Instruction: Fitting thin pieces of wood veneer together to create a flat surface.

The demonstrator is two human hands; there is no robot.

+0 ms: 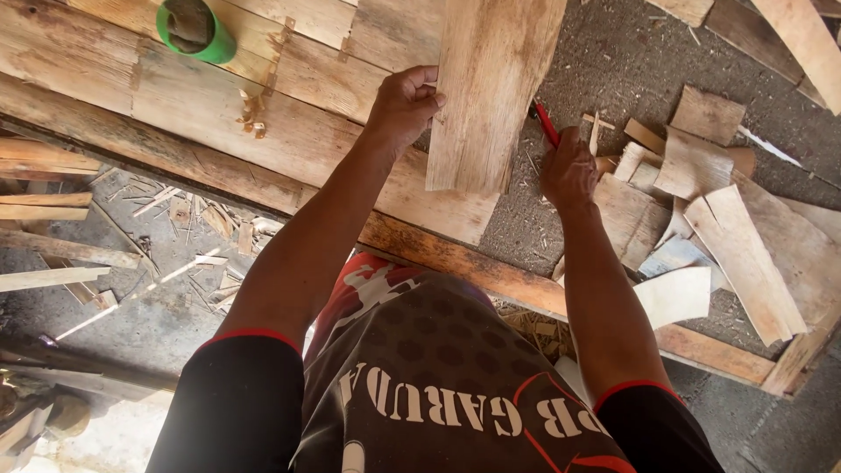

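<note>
A flat wooden board [487, 88] lies lengthwise on the workbench, running away from me. My left hand [405, 103] grips its left edge, fingers curled over the wood. My right hand [568, 171] sits just right of the board's near end and holds a red pencil [546, 123], whose tip points up towards the board's right edge. Both forearms reach forward from black sleeves with red trim.
A green cup [194, 28] stands on the plank bench [219, 105] at the far left. Several wood offcuts [701, 201] are piled to the right on a gritty grey surface. A wooden frame rail [473, 263] runs across below my hands. Scrap wood and shavings litter the floor [131, 263] at left.
</note>
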